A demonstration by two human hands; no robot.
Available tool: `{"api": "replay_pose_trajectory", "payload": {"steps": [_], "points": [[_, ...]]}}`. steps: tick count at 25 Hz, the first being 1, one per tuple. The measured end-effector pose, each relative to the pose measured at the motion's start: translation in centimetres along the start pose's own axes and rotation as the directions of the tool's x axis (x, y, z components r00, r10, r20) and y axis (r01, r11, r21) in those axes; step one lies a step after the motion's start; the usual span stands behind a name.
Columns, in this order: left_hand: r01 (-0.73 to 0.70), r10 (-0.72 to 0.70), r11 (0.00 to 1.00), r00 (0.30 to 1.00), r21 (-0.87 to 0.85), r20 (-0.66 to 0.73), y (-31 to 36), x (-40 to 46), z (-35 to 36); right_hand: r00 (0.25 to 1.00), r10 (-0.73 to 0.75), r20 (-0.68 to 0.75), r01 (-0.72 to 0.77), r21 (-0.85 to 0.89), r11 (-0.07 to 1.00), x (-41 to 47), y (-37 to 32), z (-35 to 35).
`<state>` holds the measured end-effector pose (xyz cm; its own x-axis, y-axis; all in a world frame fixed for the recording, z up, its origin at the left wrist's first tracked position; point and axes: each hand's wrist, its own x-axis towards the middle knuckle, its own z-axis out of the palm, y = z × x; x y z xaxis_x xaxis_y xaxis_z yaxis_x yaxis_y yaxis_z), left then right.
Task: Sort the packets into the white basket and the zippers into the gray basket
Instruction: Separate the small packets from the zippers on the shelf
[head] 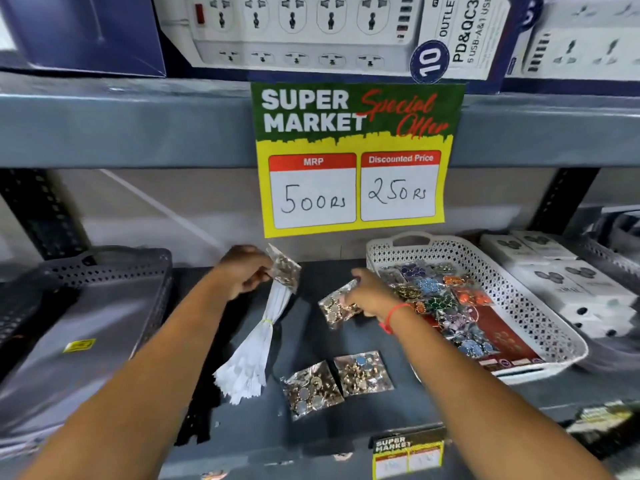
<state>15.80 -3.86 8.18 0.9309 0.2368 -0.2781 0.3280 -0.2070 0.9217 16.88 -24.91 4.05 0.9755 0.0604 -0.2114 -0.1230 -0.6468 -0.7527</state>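
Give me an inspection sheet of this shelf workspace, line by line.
Surface: dark shelf, partly bare.
Job's things: white basket on the right holds many packets; gray basket on the left; two loose packets; white zipper bundle; black zippers.
Clutter: small price card at the front edge.
Grippers: left hand and right hand each hold a packet.
Cables: nothing seen.
Surroundings: offer sign, power strip boxes above.
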Motion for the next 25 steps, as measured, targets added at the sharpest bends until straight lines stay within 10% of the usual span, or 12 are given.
{"api": "replay_pose_trajectory", "payload": {"steps": [4, 8, 14, 18, 25], "points": [[0.158, -0.147, 0.977, 0.986, -0.144, 0.084, -4.9, -2.3, 4.9, 0.997, 0.082, -0.009, -0.083, -0.127, 0.988, -0.6, 1.2, -1.2], [0.145, -0.132, 0.97, 0.988, 0.197, -0.08, -8.4, -2.9, 7.0, 0.989, 0.129, 0.071, -0.104, -0.283, 0.953, -1.6, 1.9, 0.5], [0.011, 0.122, 0.666, 0.985, 0.746, -0.123, -8.2, -3.7, 5.9, 0.997, -0.044, -0.063, -0.012, -0.692, 0.722, -3.6, 1.9, 1.7], [0.056, 0.191, 0.704, 0.945, 0.708, -0.265, -7.5, -4.0, -0.4, 0.953, -0.278, -0.118, 0.142, -0.637, 0.757, -4.1, -1.5, 3.0], [0.227, -0.043, 0.69, 0.961, 0.687, -0.275, -12.4, -7.0, -3.3, 0.948, -0.271, 0.166, 0.318, -0.516, 0.796, -6.4, -6.0, 14.2]]}}
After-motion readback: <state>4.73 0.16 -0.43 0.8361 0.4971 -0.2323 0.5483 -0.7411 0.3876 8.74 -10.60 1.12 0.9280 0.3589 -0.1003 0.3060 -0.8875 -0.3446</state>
